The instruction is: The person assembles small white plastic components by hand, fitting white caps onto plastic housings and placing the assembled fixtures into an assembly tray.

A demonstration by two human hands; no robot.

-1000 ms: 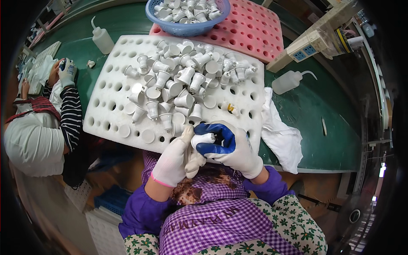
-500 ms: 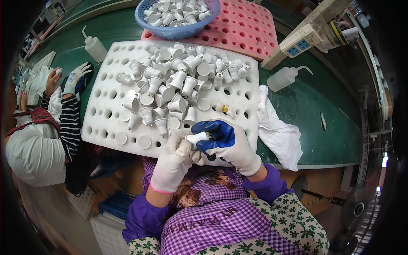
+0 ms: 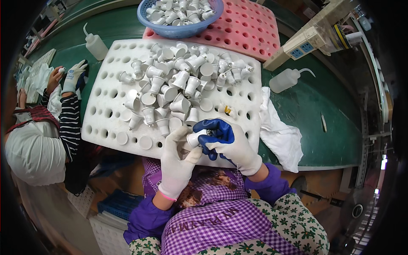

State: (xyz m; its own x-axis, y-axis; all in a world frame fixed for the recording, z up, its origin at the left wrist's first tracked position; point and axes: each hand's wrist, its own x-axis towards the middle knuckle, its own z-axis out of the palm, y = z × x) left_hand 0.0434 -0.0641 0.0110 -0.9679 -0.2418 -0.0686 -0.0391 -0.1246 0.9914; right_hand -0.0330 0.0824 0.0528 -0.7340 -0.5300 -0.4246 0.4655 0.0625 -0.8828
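Note:
My right hand (image 3: 229,142), in a white glove with blue-coated fingers, pinches a white cup-shaped lamp housing (image 3: 195,138) by its narrow metal end. The wide end points toward my left hand (image 3: 176,157), which wears a plain white glove. Its thumb and fingers are spread in a V beside the housing; whether they touch it I cannot tell. Beyond my hands, a heap of similar white housings (image 3: 180,79) lies on a white foam board (image 3: 97,114) with round holes. Small white and yellow pieces (image 3: 228,110) sit on the board above my right hand.
A blue basket (image 3: 180,30) of housings stands on a pink foam board (image 3: 250,25). Squeeze bottles stand left (image 3: 96,47) and right (image 3: 284,80). A white cloth (image 3: 278,136) hangs over the green table's (image 3: 327,148) edge. Left, another person's gloved hand (image 3: 73,78) is at work.
My left hand has loosened, its fingers and thumb spreading apart. The housing has turned a little in my right hand and shifted slightly left.

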